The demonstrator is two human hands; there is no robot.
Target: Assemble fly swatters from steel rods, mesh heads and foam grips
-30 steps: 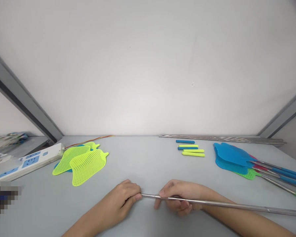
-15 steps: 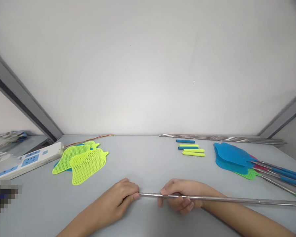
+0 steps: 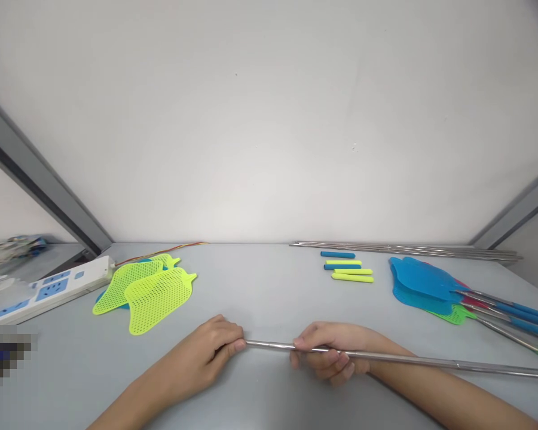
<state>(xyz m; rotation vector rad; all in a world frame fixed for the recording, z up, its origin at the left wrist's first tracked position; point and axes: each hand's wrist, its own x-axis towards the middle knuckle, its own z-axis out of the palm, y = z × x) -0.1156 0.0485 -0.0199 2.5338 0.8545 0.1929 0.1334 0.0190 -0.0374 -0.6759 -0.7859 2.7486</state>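
A telescopic metal rod (image 3: 407,359) runs across the front of the table and out of view at the right edge. My left hand (image 3: 216,347) is closed around its thin left end, hiding the tip. Farther along, my right hand (image 3: 341,335) grips the same rod, thumb on top and fingers curled beneath. A short bare stretch of rod shows between the two hands. Yellow-green perforated fly swatter heads (image 3: 161,301) lie beyond my left hand, with blue partly hidden under them. Behind my right hand are several short blue and yellow grip sleeves (image 3: 353,279).
Assembled fly swatters with blue heads (image 3: 424,279), plus green and red ones beneath, lie at the right. A bundle of metal rods (image 3: 403,249) rests along the back wall. At the left are a white power strip (image 3: 78,278) and a pixelated dark object (image 3: 2,358).
My left hand has shifted slightly left and away from me, with the rod's left end. The bare stretch between my hands is a little longer. My right hand keeps its grip.
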